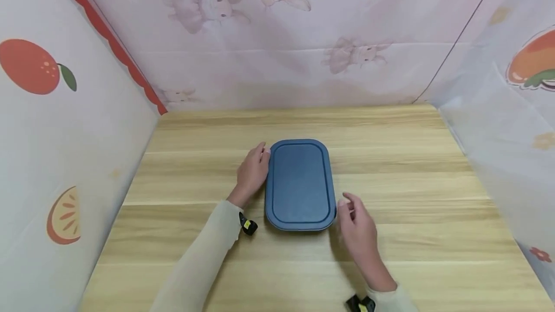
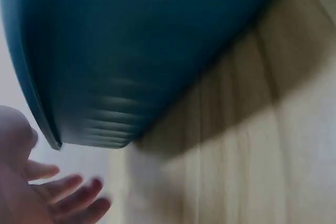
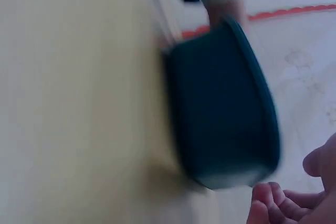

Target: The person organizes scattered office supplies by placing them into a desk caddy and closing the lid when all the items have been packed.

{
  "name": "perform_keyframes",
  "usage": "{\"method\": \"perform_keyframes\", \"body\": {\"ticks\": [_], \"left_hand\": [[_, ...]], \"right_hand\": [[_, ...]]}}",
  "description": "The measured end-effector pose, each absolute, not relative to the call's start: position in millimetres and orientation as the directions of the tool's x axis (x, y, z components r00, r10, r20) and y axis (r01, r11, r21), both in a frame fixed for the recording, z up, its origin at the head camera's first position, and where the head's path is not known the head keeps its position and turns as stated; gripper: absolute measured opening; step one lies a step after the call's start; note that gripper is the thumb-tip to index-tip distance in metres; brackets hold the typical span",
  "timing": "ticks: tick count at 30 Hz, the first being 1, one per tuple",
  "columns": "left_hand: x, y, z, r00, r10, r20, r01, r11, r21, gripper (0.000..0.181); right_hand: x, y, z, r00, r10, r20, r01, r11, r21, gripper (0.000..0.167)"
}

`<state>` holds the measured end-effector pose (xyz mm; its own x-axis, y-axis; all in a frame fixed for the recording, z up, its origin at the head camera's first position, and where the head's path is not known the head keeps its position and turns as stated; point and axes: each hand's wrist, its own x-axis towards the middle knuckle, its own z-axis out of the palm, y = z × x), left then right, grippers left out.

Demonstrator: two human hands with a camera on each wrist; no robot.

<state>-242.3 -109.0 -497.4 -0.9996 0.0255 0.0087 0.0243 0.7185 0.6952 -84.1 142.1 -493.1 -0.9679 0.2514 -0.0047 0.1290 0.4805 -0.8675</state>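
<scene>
A dark blue lidded box [image 1: 300, 184] with rounded corners lies on the wooden table, long side pointing away from me. Beside its far left edge is my left hand [image 1: 254, 169]; the thumb is at the rim, and whether it touches cannot be told. The left wrist view shows that hand [image 2: 58, 192] with loosely bent fingers near a ribbed end of the box [image 2: 131, 51]. Just off the near right corner, my right hand [image 1: 359, 227] has its fingers loosely bent with nothing in them. The right wrist view, blurred, shows the box [image 3: 223, 108] past these fingertips [image 3: 262, 195].
The wood-grain table [image 1: 412, 172] extends on both sides of the box. A pink rabbit-print cloth [image 1: 368, 8] hangs behind it, and fruit-print sheets stand at the left [image 1: 26, 143] and right [image 1: 490, 110]. Black wrist cameras [image 1: 248, 225] are strapped over pale sleeves [image 1: 195, 259].
</scene>
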Motion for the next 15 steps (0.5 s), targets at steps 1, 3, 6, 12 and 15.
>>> {"method": "perform_keyframes", "body": {"ticks": [1, 3, 6, 12, 15], "left_hand": [[-237, -110, -494, -0.999, 0.03, 0.029, 0.041, 0.751, 0.659, 0.057], [-224, -109, -485, -0.995, 0.07, 0.074, 0.1, 0.806, 0.583, 0.061], [-197, -99, -475, -0.97, 0.193, 0.149, 0.24, 0.861, 0.448, 0.066], [-142, -81, -483, -0.924, 0.36, 0.126, 0.381, 0.891, 0.248, 0.076], [-127, -80, -490, -0.931, 0.354, 0.091, 0.365, 0.896, 0.254, 0.079]], "right_hand": [[-93, 145, -489, -0.97, 0.24, 0.029, 0.102, 0.514, -0.851, 0.044], [-114, 150, -481, -0.978, 0.188, 0.095, 0.033, 0.582, -0.813, 0.047], [-152, 154, -474, -0.989, 0.058, 0.133, -0.058, 0.683, -0.728, 0.051], [-216, 141, -477, -0.968, -0.234, 0.087, -0.245, 0.825, -0.509, 0.068], [-233, 133, -483, -0.942, -0.33, 0.06, -0.322, 0.837, -0.442, 0.073]]}}
